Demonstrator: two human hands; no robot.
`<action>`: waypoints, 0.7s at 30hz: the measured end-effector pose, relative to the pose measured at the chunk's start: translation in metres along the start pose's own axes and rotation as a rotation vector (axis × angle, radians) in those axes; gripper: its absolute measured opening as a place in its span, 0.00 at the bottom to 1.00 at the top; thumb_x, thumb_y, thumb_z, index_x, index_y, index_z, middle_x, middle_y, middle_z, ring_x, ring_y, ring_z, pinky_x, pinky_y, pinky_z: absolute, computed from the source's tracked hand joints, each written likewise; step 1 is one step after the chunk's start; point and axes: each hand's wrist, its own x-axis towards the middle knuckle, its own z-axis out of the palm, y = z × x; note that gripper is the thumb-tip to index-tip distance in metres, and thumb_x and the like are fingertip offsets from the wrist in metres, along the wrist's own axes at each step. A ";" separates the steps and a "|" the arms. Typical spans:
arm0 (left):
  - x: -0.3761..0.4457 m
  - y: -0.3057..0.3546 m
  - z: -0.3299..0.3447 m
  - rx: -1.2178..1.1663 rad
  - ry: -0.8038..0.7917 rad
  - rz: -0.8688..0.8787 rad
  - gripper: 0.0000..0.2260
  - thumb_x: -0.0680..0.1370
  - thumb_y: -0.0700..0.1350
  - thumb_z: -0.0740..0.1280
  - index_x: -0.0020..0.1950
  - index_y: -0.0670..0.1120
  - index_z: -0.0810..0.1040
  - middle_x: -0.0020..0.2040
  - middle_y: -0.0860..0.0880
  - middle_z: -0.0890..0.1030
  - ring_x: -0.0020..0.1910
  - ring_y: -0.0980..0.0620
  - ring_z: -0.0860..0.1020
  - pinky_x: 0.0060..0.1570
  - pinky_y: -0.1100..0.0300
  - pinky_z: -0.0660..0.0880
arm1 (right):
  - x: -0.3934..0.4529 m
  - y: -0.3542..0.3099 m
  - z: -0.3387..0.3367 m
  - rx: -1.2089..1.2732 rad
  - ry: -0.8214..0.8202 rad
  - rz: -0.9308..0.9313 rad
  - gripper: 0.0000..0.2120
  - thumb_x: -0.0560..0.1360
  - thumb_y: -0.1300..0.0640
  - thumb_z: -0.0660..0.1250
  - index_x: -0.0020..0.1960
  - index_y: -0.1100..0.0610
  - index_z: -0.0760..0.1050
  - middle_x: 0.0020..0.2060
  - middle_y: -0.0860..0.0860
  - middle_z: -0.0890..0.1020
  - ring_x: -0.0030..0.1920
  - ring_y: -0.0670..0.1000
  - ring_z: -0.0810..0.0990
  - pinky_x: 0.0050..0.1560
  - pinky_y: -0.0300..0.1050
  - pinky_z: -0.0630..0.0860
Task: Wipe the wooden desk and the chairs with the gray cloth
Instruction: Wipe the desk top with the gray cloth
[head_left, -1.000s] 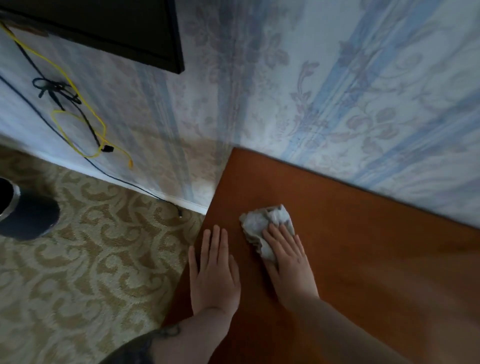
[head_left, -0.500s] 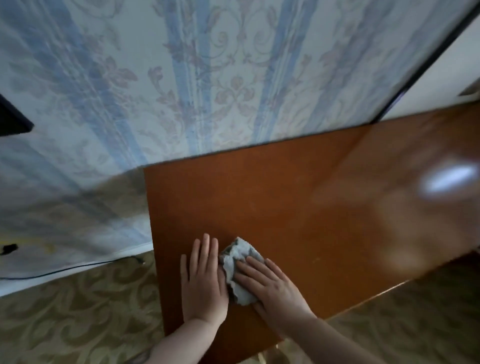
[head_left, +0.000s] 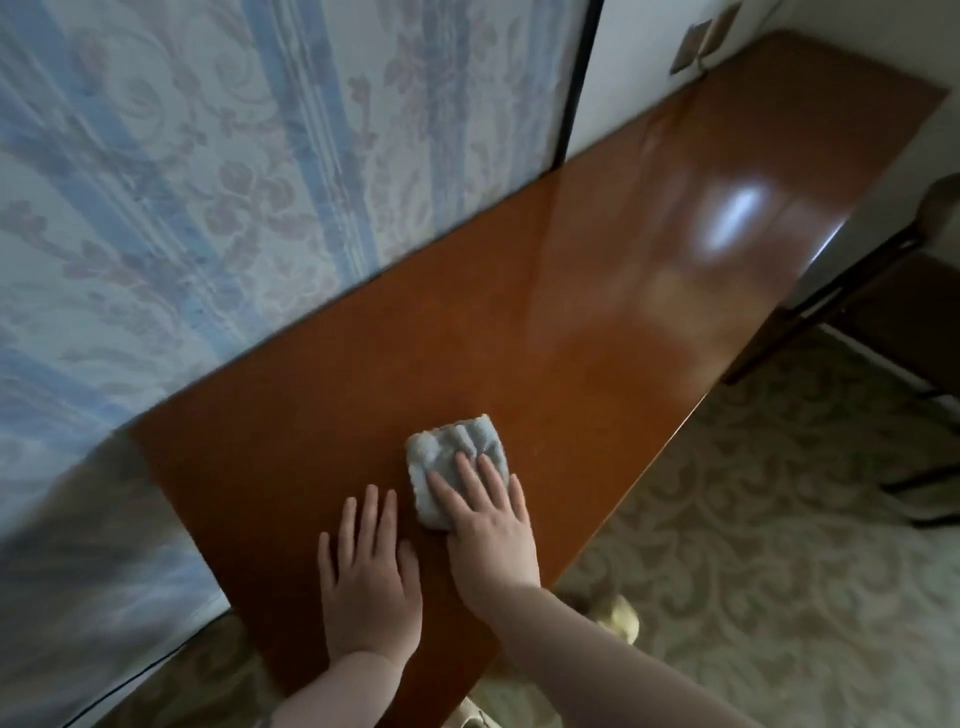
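Two hands: both flat on the wooden desk (head_left: 597, 291), side by side, a small gap between them.
Right hand (head_left: 488, 530): straight fingers pressing the gray cloth (head_left: 452, 457) — bunched, partly under the fingers.
Left hand (head_left: 370, 577): fingers together, palm down, just left of the cloth, holding nothing.
Beyond the right hand: a dark chair (head_left: 893, 312) at the desk's far end — patterned carpet (head_left: 779, 545) below.

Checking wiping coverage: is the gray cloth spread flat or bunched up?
Bunched up: the gray cloth sits as a small wrinkled wad under the right hand on the wooden desk.
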 end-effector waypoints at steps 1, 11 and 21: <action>0.000 -0.001 0.000 0.001 -0.004 0.009 0.25 0.77 0.53 0.50 0.72 0.49 0.70 0.74 0.50 0.67 0.74 0.49 0.62 0.70 0.46 0.56 | -0.003 0.001 -0.001 -0.024 -0.063 -0.092 0.27 0.82 0.53 0.54 0.77 0.40 0.49 0.78 0.46 0.46 0.77 0.50 0.36 0.71 0.52 0.29; 0.000 0.012 -0.009 0.044 -0.077 -0.051 0.25 0.80 0.54 0.41 0.77 0.56 0.56 0.77 0.55 0.58 0.75 0.52 0.58 0.71 0.46 0.56 | -0.004 0.094 -0.037 0.007 -0.142 -0.156 0.31 0.80 0.61 0.54 0.76 0.37 0.52 0.77 0.38 0.46 0.75 0.40 0.35 0.75 0.50 0.33; 0.033 0.135 0.002 -0.011 -0.070 -0.019 0.26 0.79 0.54 0.39 0.77 0.50 0.40 0.78 0.51 0.43 0.77 0.52 0.44 0.74 0.48 0.43 | 0.050 0.130 -0.076 0.067 -0.041 0.208 0.25 0.81 0.51 0.55 0.77 0.44 0.55 0.78 0.46 0.48 0.77 0.49 0.40 0.75 0.50 0.35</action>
